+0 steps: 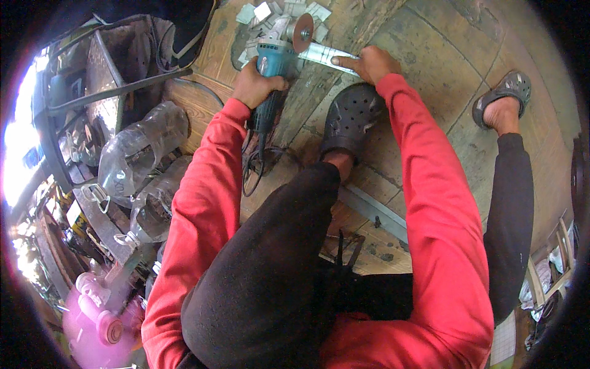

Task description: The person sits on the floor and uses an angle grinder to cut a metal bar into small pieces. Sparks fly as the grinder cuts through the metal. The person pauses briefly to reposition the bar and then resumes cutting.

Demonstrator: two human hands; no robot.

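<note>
My left hand (pixel 256 86) is wrapped round the teal body of an angle grinder (pixel 275 58), its cord trailing down. The grinder's reddish-brown disc (pixel 303 33) stands upright beside the far end of a light, narrow strip (pixel 327 56). Whether disc and strip touch I cannot tell. My right hand (pixel 375 63) pinches the strip's near end, thumb along its top. A wooden plank (pixel 319 79) lies beneath the strip. Several small pale cut pieces (pixel 262 12) are heaped just past the grinder. My dark clog (pixel 353 117) rests close to the plank, below the strip.
Large clear plastic bottles (pixel 144 144) lie at the left beside a metal frame (pixel 117 92). A pink container (pixel 101 326) stands at lower left. The grinder's cord (pixel 252 169) loops on the tiled floor (pixel 442 61). A long metal bar (pixel 375 212) lies between my legs.
</note>
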